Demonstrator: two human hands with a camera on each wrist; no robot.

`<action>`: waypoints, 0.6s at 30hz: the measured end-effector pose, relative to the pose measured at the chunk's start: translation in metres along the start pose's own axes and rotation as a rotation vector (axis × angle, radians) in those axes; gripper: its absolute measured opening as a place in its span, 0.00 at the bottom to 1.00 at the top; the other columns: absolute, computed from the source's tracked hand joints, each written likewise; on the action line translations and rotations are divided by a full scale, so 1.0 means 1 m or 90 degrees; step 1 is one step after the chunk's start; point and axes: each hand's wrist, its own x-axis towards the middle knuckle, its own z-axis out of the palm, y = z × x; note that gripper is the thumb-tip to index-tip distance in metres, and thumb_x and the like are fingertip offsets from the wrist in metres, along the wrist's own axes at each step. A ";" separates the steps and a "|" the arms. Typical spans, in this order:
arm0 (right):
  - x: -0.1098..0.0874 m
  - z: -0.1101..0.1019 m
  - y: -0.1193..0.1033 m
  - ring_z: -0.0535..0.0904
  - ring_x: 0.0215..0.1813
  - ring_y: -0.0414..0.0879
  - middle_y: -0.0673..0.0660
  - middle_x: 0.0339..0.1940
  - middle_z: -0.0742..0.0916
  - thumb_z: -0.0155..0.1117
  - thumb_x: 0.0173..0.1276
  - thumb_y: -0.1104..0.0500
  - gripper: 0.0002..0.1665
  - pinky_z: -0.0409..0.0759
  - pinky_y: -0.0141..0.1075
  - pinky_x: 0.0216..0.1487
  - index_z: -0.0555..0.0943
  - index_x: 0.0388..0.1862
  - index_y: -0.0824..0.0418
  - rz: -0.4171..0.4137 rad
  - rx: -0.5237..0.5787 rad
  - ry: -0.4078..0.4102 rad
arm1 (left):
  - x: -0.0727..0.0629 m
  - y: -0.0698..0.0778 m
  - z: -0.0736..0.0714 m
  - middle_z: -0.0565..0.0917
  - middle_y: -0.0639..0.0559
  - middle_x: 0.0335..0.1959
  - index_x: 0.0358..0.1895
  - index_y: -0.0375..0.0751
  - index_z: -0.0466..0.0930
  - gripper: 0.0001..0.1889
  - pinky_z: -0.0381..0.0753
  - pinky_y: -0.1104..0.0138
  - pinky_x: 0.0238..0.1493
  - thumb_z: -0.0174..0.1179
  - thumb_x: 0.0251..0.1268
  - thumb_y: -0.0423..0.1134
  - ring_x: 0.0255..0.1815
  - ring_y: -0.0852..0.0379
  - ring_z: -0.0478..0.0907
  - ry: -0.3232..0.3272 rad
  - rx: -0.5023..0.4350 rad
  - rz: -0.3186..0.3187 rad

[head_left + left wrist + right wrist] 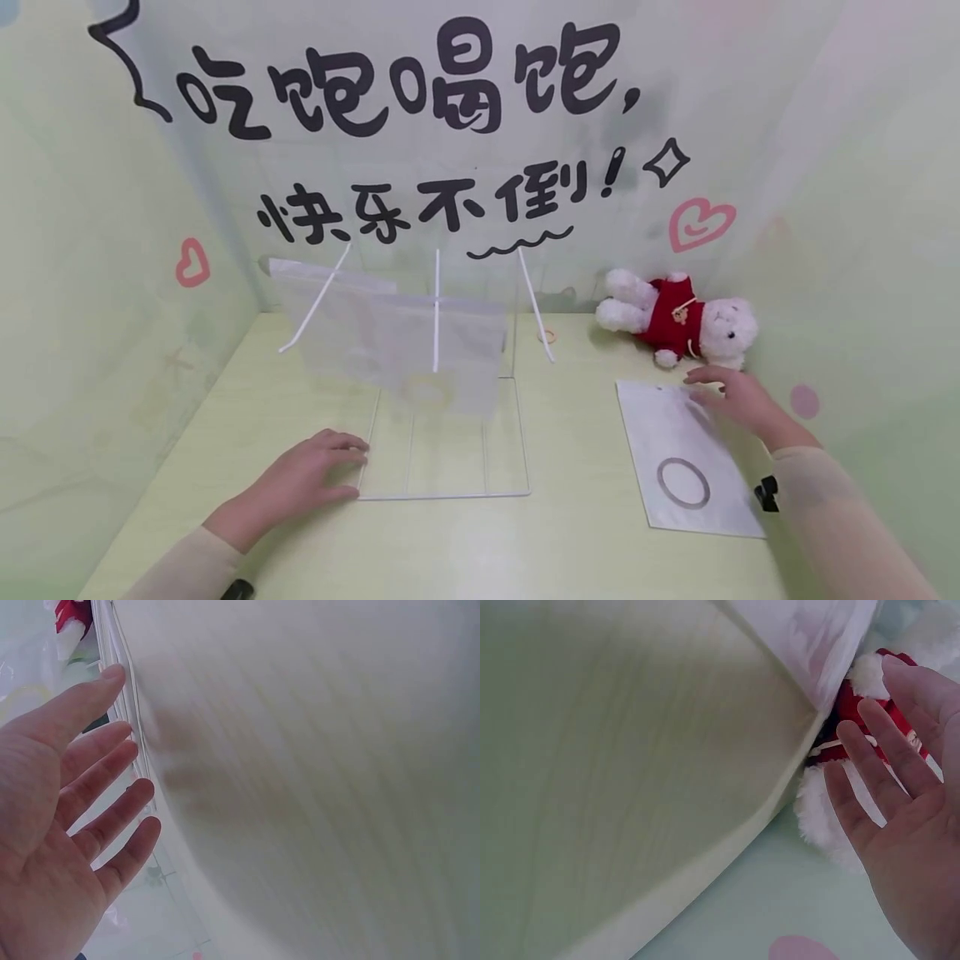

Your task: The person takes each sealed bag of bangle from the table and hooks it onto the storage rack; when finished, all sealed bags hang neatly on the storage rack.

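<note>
A white wire rack (442,497) stands on the table with three prongs sticking forward. Translucent white plastic bags (465,342) hang at its left and middle prongs; a pale ring shows through the middle one. My left hand (307,475) is at the left front corner of the rack's base, fingers extended; whether the tips touch the wire is unclear. A flat white bag (667,425) with a tan ring showing on it lies at the right. Over its upper right corner is my right hand (742,404), fingers spread in the right wrist view, gripping nothing; contact is unclear.
A white teddy bear (678,321) in a red sweater lies on its side at the back right, just beyond the flat bag. A small orange ring (551,336) is near the right prong. Printed curtain walls (795,208) surround the table.
</note>
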 end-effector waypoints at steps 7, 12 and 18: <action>0.002 0.004 0.009 0.80 0.61 0.67 0.66 0.59 0.87 0.73 0.69 0.55 0.24 0.82 0.65 0.59 0.83 0.62 0.62 0.029 0.012 -0.033 | -0.002 0.002 -0.001 0.84 0.56 0.60 0.53 0.47 0.88 0.22 0.84 0.50 0.60 0.77 0.55 0.48 0.61 0.49 0.80 -0.003 -0.003 -0.007; 0.006 0.007 0.014 0.81 0.58 0.66 0.66 0.56 0.87 0.75 0.67 0.55 0.23 0.83 0.62 0.57 0.85 0.59 0.62 0.052 0.007 -0.051 | -0.002 0.002 -0.002 0.84 0.56 0.60 0.53 0.46 0.88 0.22 0.84 0.50 0.60 0.77 0.55 0.47 0.61 0.49 0.80 -0.004 -0.002 -0.009; 0.008 0.008 0.017 0.81 0.53 0.63 0.66 0.52 0.87 0.75 0.66 0.57 0.19 0.85 0.60 0.52 0.87 0.55 0.60 0.077 -0.007 -0.055 | -0.001 0.000 -0.001 0.84 0.57 0.61 0.54 0.47 0.88 0.23 0.85 0.51 0.60 0.77 0.55 0.48 0.61 0.50 0.80 -0.011 0.000 -0.008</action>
